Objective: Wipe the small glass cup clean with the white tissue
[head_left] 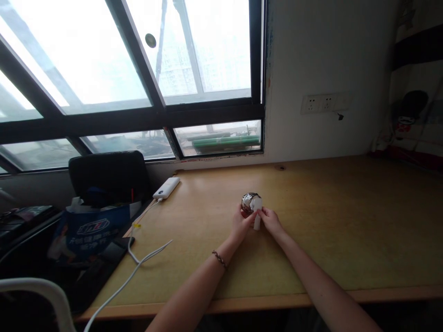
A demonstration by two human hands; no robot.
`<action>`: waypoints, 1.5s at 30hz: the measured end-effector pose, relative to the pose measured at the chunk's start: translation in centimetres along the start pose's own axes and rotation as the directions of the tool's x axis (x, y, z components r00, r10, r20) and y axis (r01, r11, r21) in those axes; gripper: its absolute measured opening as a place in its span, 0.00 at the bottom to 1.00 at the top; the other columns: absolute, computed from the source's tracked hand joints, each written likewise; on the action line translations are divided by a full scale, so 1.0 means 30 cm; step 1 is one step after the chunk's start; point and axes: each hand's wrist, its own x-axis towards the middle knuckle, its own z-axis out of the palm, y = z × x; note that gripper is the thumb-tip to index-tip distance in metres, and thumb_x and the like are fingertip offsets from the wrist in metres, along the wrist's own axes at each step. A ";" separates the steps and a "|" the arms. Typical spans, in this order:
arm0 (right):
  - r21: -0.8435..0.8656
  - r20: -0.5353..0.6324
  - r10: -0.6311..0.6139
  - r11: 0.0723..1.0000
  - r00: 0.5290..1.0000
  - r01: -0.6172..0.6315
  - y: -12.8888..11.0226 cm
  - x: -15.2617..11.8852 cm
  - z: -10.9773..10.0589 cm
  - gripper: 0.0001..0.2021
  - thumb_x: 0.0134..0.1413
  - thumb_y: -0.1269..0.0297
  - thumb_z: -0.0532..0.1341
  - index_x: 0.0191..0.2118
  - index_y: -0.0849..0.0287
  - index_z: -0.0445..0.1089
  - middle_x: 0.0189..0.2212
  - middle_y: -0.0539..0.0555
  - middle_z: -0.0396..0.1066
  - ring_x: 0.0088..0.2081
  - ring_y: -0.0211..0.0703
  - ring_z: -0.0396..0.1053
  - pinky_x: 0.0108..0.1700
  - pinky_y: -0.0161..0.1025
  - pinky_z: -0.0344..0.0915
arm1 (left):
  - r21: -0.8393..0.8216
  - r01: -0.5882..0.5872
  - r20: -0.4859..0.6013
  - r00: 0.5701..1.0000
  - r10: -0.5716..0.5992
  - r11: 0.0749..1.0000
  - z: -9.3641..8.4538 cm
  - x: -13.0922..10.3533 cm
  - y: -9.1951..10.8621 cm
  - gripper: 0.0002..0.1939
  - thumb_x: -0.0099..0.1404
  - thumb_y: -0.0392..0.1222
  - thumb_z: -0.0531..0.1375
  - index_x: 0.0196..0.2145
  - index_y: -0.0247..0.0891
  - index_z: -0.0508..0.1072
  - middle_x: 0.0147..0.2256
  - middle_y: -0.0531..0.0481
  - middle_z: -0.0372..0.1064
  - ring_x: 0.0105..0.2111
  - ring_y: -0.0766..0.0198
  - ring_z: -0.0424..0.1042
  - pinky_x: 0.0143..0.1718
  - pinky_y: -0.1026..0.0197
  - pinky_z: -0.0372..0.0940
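Note:
Above the middle of the wooden table, my left hand (242, 222) is closed round a small rounded object (248, 201) with a shiny white and dark brown pattern. Its exact kind does not show. A flat white strip (257, 222) stands against its right side and reaches down below my fingertips. My right hand (272, 220) pinches this strip at its right edge, and the left thumb touches it too. My fingers hide the lower part of the rounded object. A dark braided bracelet (219, 259) circles my left wrist.
The wooden table (332, 221) runs below the window. Near its left edge lies a white power bank (166, 187) with a white cable (138, 263) trailing forward. A blue bag (93, 230) rests by a black chair (109, 173). Wall sockets (319, 104) sit at the back right.

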 end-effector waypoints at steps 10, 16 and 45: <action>-0.080 -0.082 -0.032 0.996 0.996 0.026 -0.010 -0.001 -0.011 0.21 0.50 0.50 0.47 0.32 0.62 0.68 0.25 0.55 0.70 0.25 0.40 0.64 0.27 0.33 0.56 | 0.006 0.158 0.110 0.981 -0.158 0.987 -0.002 -0.001 0.006 0.19 0.49 0.50 0.60 0.32 0.38 0.57 0.17 0.56 0.65 0.13 0.67 0.65 0.12 0.69 0.58; -0.150 -0.016 0.022 0.988 1.000 -0.024 -0.003 0.006 -0.016 0.18 0.51 0.55 0.48 0.28 0.62 0.67 0.24 0.55 0.70 0.26 0.40 0.64 0.26 0.32 0.55 | 0.116 0.069 0.026 0.997 -0.072 0.991 -0.009 0.010 0.005 0.14 0.47 0.44 0.61 0.29 0.36 0.62 0.14 0.59 0.60 0.11 0.73 0.58 0.11 0.71 0.51; -0.281 -0.237 0.095 0.946 0.967 -0.162 -0.039 0.003 -0.051 0.24 0.49 0.51 0.48 0.17 0.62 0.70 0.18 0.61 0.70 0.23 0.43 0.67 0.26 0.35 0.58 | 0.062 -0.026 0.194 0.981 0.013 0.998 0.023 -0.025 0.037 0.20 0.46 0.43 0.63 0.38 0.35 0.67 0.35 0.46 0.68 0.34 0.63 0.67 0.35 0.64 0.63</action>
